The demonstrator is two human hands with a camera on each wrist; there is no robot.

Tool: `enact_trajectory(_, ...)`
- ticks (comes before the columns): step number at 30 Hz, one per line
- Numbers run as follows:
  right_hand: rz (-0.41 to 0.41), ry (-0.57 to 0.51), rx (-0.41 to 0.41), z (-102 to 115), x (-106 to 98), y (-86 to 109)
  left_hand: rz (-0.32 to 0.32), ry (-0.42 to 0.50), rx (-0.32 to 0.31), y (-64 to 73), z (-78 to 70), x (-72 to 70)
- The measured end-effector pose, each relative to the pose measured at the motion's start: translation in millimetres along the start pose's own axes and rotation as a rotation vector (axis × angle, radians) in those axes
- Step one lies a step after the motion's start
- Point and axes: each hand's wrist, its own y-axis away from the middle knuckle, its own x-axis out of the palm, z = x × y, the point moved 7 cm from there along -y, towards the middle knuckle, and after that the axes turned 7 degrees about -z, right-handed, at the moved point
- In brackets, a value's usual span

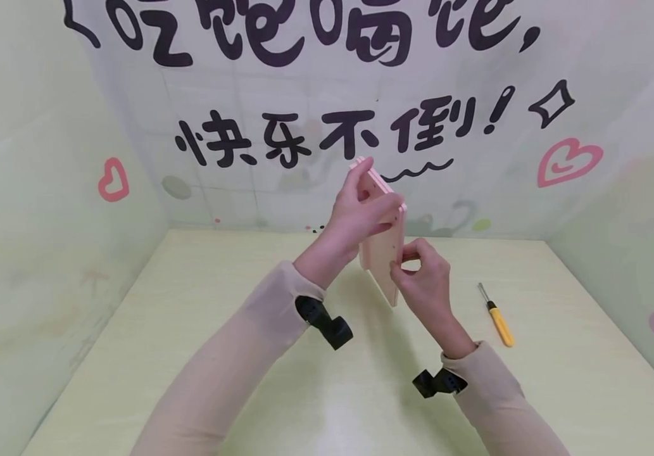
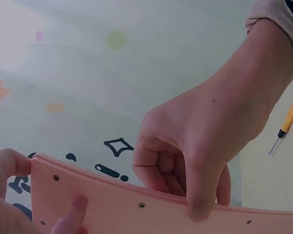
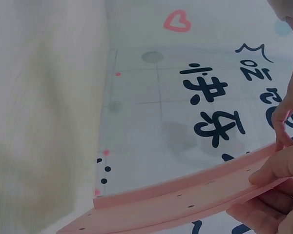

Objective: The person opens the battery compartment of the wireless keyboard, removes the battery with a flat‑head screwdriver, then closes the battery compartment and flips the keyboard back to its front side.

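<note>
Pinching the near edge of a pink panel (image 1: 382,259), the right hand (image 1: 428,285) has its thumb on the panel's face. The left hand (image 1: 355,215) grips the upper end, its digits spread across the width. Between them the panel stands on edge above the pale tabletop (image 1: 190,329); whether its lower end touches cannot be told. Small screws (image 2: 141,205) dot its face. Right of the right hand lies a yellow-handled screwdriver (image 1: 497,320). Black wrist mounts (image 1: 323,322) sit at both beige sleeves (image 1: 247,345).

Behind, the wall's bold black lettering reads "快乐不倒!" (image 1: 350,136), with a wavy line (image 1: 418,170) under its right part and a four-pointed star (image 1: 565,88) beside it. Above, a larger line, clipped by the frame's top, reads "吃饱喝饱," (image 1: 380,31). Pink hearts (image 1: 542,170) flank the words.
</note>
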Motion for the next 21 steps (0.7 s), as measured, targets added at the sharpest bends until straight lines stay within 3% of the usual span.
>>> enact_trajectory(12,-0.02,-0.048,0.014,-3.4,-5.4,-0.8,-0.108,-0.036,0.002,-0.5,2.7,10.8)
enact_trajectory(21,-0.035,-0.077,0.102,-9.0,-6.0,2.5,-0.139,-0.05,0.001,-2.2,10.8,15.7)
